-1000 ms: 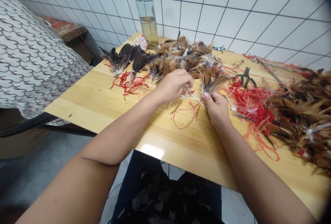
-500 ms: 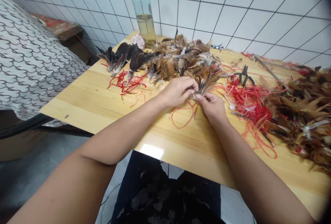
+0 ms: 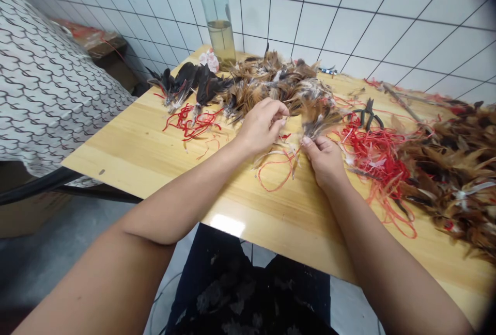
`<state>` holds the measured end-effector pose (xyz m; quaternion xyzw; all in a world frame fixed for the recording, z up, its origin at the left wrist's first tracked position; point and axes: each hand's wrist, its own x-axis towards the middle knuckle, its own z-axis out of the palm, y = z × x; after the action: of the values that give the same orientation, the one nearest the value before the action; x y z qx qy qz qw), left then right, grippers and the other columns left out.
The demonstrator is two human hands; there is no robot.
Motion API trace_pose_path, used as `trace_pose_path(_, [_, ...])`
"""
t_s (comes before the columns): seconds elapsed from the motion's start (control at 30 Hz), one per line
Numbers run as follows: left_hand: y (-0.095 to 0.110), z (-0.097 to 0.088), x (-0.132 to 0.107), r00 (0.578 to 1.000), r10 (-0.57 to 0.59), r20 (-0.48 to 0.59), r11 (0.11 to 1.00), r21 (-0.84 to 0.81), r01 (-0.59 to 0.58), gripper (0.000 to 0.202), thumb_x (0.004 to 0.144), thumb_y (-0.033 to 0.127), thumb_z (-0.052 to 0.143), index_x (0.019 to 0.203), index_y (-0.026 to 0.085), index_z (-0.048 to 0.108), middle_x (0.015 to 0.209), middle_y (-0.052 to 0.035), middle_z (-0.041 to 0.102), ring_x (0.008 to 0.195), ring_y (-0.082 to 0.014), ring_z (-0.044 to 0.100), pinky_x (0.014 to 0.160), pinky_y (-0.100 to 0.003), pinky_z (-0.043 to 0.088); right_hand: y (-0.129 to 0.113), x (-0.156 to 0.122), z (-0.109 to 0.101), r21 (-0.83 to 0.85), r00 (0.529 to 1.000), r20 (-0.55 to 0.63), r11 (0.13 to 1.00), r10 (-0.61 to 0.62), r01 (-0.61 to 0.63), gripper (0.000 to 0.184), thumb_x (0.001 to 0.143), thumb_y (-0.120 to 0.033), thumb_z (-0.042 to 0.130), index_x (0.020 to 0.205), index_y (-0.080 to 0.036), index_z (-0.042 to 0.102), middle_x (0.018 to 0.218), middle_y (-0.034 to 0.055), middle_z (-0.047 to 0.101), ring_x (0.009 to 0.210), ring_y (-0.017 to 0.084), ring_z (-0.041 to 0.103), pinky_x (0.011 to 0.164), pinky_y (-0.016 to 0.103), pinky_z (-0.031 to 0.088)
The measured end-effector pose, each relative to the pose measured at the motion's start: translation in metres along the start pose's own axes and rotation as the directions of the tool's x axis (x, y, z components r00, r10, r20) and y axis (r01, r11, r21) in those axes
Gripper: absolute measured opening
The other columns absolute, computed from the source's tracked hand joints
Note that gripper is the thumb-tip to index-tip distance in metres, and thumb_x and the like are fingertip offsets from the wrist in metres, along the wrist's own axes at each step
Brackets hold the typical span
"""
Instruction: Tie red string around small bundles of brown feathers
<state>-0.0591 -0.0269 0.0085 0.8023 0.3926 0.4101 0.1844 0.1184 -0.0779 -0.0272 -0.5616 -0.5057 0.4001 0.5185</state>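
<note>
- Bundle of mottled brown and grey feathers (image 3: 320, 123), fan-shaped: its gathered quill base is pinched between thumb and fingers of the right hand (image 3: 325, 157), tips spreading toward 1 o'clock.
- Left hand (image 3: 263, 124): apart from the bundle at 9 o'clock, fingers curled toward the thumb; I cannot tell whether it pinches a fine strand.
- Thin coral-red string loop (image 3: 276, 190): at 7 o'clock, lying on the glossy yellow wooden table (image 3: 248, 211); whether it is fastened to the bundle is unclear.
- Progress, as a judgement: 1 bundle is gathered in hand, but no finished binding shows. The shaggy brown feather pile (image 3: 271, 87) at 10 o'clock looks largely unsorted.
- Glossy black feather clusters (image 3: 209, 86): farther out at 9 to 10 o'clock, soft vanes, pale stiff quills.
- Black-handled metal pliers (image 3: 369, 112): at 3 o'clock, beside a stringy, tangled bright-red fibre mass (image 3: 377, 157).
- Dense russet feather heap (image 3: 457, 164): beyond, at 3 to 4 o'clock, layered and bushy, with a white strip across it.
</note>
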Motion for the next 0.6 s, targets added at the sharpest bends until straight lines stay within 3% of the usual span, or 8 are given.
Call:
trace_pose_path(0.13, [-0.002,-0.004,0.001,0.990,-0.047,0.132,0.999,0.007,0.047,0.011,0.081,0.018,0.057,0.088,0.016,0.065,0.091,-0.0046,0.060,0.084,-0.0151,0.055,0.081,-0.028,0.044,-0.006,0.000,-0.002,0.037,0.999,-0.037,0.999,0.019,-0.017,0.035,0.071,-0.055,0.068,0.071,-0.022,0.058,0.055,-0.0037,0.045,0.057,0.013,0.043,0.052,0.027,0.035])
trace_pose_path(0.23, [0.002,0.001,-0.002,0.959,-0.045,0.280,0.998,-0.034,0.056,0.021,0.079,0.026,0.064,0.097,0.016,0.067,0.092,-0.0042,0.060,0.081,-0.0142,0.055,0.079,-0.028,0.044,-0.008,-0.002,-0.001,0.026,1.000,-0.015,1.000,0.006,-0.005,0.037,0.071,-0.056,0.068,0.066,-0.023,0.053,0.052,-0.0045,0.041,0.057,0.013,0.043,0.052,0.027,0.034])
trace_pose_path(0.3, [0.003,0.008,-0.005,0.945,-0.048,0.324,0.998,-0.023,0.059,0.029,0.077,0.029,0.068,0.103,0.017,0.067,0.091,-0.0040,0.060,0.082,-0.0149,0.055,0.079,-0.029,0.044,-0.008,-0.003,0.000,0.022,1.000,-0.008,1.000,-0.001,0.002,0.038,0.072,-0.054,0.068,0.063,-0.023,0.049,0.052,-0.0046,0.039,0.057,0.013,0.043,0.053,0.027,0.035])
trace_pose_path(0.47, [0.002,0.024,-0.007,0.955,-0.091,0.284,0.995,0.066,0.075,0.028,0.079,0.028,0.065,0.105,0.016,0.065,0.087,-0.0040,0.060,0.084,-0.0173,0.055,0.081,-0.031,0.043,-0.006,-0.004,0.002,0.074,0.999,0.024,0.997,-0.029,0.027,0.040,0.071,-0.054,0.070,0.062,-0.023,0.048,0.052,-0.0048,0.039,0.058,0.013,0.044,0.054,0.027,0.037])
trace_pose_path(0.6, [0.000,0.028,-0.005,0.963,-0.034,0.268,0.997,0.071,0.016,0.017,0.082,0.024,0.061,0.097,0.015,0.066,0.082,-0.0035,0.061,0.082,-0.0170,0.055,0.081,-0.031,0.042,-0.006,-0.004,0.002,0.100,0.998,0.046,0.994,-0.054,0.049,0.037,0.071,-0.054,0.072,0.065,-0.022,0.054,0.052,-0.0053,0.040,0.057,0.012,0.042,0.054,0.027,0.036])
